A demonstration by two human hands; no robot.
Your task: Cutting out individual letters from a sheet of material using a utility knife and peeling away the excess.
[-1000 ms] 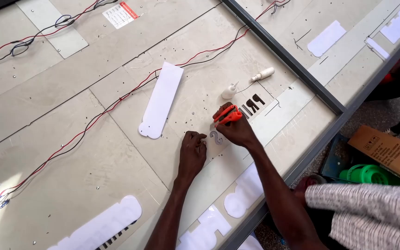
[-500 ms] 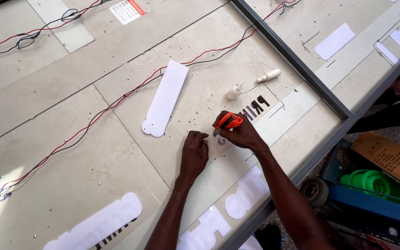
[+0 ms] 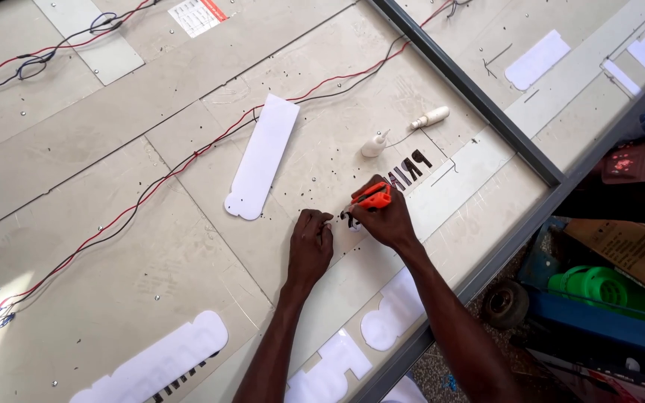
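Note:
My right hand (image 3: 384, 216) grips an orange utility knife (image 3: 371, 198), its tip down on the pale panel (image 3: 188, 246) near small black cut-out letters (image 3: 406, 174). Just to its left my left hand (image 3: 310, 242) rests on the panel with its fingertips pressed beside the knife tip, holding nothing I can make out. A long white cut-out strip (image 3: 263, 155) lies beyond the hands. Two small white glue bottles (image 3: 374, 145) (image 3: 430, 118) lie past the letters.
Red and black wires (image 3: 151, 186) run across the panel. A grey metal frame bar (image 3: 472, 89) crosses at the right. More white cut-out shapes (image 3: 382, 317) lie near the front edge. A green object (image 3: 599, 287) and cardboard (image 3: 632, 250) sit on the floor at right.
The view has shifted slightly. Both hands stay at the same spot on the panel, knife still down by the letters.

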